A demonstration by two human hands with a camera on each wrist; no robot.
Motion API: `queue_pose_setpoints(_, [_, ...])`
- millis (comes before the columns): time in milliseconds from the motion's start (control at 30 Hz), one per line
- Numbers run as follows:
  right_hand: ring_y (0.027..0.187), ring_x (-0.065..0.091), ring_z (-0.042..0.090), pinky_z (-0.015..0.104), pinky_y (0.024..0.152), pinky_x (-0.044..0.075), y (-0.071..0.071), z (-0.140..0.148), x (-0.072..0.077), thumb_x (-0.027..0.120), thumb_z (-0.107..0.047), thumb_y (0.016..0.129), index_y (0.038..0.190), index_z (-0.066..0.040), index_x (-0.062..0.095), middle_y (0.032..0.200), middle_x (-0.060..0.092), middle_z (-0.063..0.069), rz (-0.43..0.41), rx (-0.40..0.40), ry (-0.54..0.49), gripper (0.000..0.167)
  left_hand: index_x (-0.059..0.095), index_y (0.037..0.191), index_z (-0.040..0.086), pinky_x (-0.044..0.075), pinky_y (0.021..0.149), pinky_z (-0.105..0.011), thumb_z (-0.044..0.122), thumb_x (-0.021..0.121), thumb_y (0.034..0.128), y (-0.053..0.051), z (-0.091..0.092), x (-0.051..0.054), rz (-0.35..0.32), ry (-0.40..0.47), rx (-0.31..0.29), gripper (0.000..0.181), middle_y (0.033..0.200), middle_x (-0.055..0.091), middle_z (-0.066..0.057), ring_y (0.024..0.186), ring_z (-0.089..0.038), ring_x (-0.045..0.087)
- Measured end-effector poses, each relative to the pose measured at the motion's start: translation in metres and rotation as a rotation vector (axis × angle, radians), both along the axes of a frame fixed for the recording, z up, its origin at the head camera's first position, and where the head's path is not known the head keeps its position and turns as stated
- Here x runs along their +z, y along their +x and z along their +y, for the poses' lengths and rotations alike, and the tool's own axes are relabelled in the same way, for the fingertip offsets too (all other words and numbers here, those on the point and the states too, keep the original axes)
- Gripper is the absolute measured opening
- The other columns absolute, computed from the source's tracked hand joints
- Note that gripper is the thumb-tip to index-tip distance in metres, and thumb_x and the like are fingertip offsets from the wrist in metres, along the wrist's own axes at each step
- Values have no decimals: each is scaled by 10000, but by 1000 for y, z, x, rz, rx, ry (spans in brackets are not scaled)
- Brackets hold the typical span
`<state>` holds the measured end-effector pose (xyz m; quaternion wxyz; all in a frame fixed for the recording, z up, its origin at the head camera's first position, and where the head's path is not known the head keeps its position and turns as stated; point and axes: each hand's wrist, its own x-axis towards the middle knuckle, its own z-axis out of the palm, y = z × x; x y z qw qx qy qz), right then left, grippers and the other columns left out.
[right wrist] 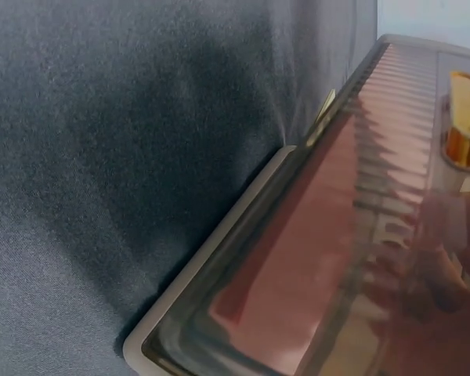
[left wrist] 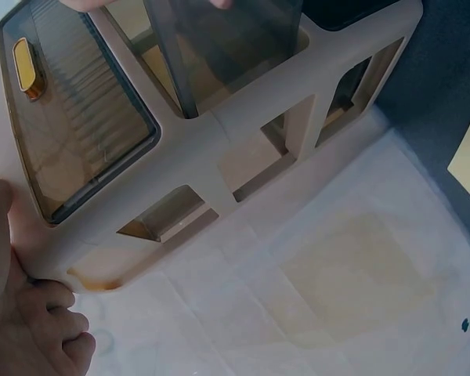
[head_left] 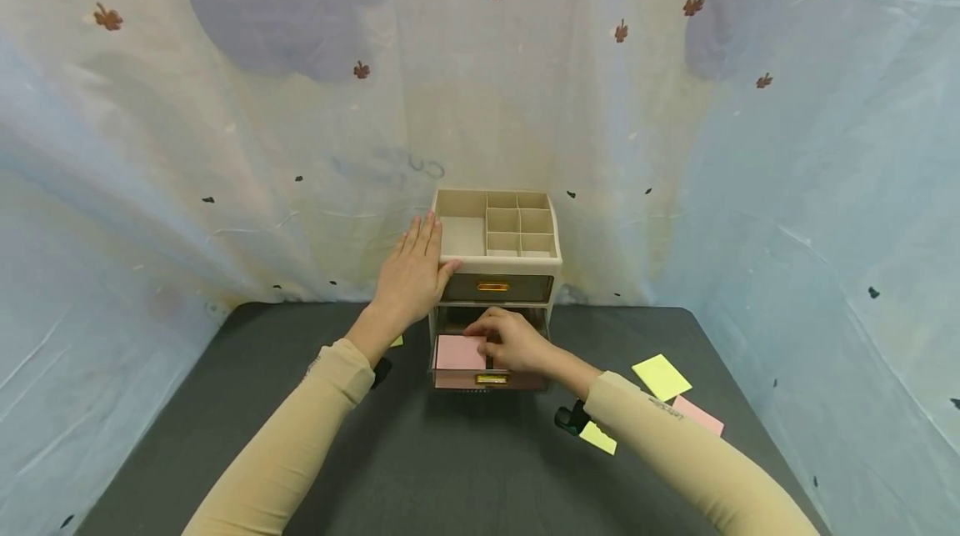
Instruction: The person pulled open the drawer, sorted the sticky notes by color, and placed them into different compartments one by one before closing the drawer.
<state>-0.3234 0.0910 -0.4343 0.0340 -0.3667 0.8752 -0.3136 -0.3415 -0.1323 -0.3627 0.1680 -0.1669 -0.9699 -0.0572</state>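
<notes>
Two hands work apart from each other at a cream organizer (head_left: 517, 261) in the centre of the frame. The left hand (head_left: 408, 276), fingers straight, rests against its upper left edge, thumb at the front rim. The right hand (head_left: 513, 342) dips into the pulled-out lower drawer (head_left: 457, 380), curled fingers touching the right edge of a pink sheet (head_left: 459, 353) there; whether they pinch it cannot be told. The upper drawer (head_left: 457, 289) is closed. At lower right, a yellow sheet (head_left: 662, 377) lies by another pink sheet (head_left: 699, 415) on the dark table (head_left: 480, 478).
</notes>
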Motion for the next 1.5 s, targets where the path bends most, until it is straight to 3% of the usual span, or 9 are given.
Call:
queue_pose_setpoints(367, [1056, 665, 256, 419, 893, 571, -6, -3, -4, 711, -38, 980, 1230, -40, 750, 1155, 690, 97, 5, 14, 46, 253, 109, 1648, -26, 174, 1283, -513, 530, 319, 1118, -1, 0, 0, -1, -7, 4, 797, 1729, 27, -180, 1598, -368, 88])
queue_pose_setpoints(633, [1030, 656, 267, 419, 886, 560, -8, -3, -9, 685, -54, 990, 1212, -21, 757, 1130, 697, 110, 57, 53, 95, 235, 117, 1648, -27, 153, 1288, -504, 529, 321, 1118, -2, 0, -2, -2, 4, -1, 795, 1728, 30, -182, 1598, -367, 79])
queue_pose_setpoints(1000, [1042, 642, 273, 432, 887, 549, -6, -6, -8, 671, -79, 1003, 1216, -30, 759, 1131, 684, 101, 36, 50, 109, 235, 117, 1645, -33, 163, 1285, -511, 529, 319, 1117, 0, 0, -1, -1, 3, -1, 797, 1725, 33, -187, 1597, -373, 87])
queue_pose_setpoints(1333, [1224, 633, 313, 510, 1027, 525, 1, -3, 0, 650, -109, 1025, 1284, -49, 726, 1292, 677, 119, 2, -11, 55, 277, 110, 1647, -29, 164, 1286, -507, 530, 311, 1117, -1, 0, -2, -1, 10, -5, 796, 1727, 22, -181, 1599, -369, 83])
queue_pose_setpoints(1500, [1239, 642, 293, 483, 1007, 551, 7, 2, 7, 645, -117, 1033, 1293, -59, 720, 1321, 684, 96, 20, -36, -25, 277, 94, 1648, -27, 154, 1288, -503, 530, 303, 1118, -1, -1, -3, -6, 3, -3, 797, 1727, 15, -183, 1601, -362, 63])
